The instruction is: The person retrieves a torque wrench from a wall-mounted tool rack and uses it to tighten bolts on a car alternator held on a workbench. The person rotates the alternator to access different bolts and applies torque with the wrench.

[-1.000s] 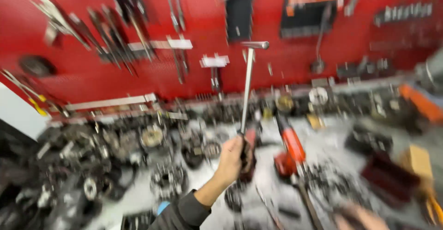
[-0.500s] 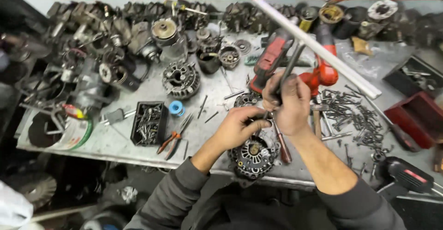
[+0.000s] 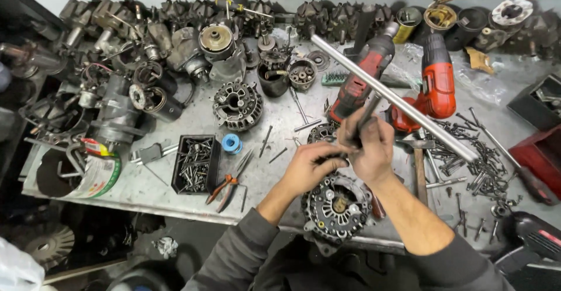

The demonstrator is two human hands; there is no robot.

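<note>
Bright polished steel on the long bar, smooth. Dull cast metal, greasy and rough, on the alternator. Glossy red plastic on the drill; scuffed matt grey metal on the bench top.

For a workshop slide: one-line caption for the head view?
Both hands, left hand and right hand, grip a T-handle wrench above an alternator on a cluttered workbench.
</note>
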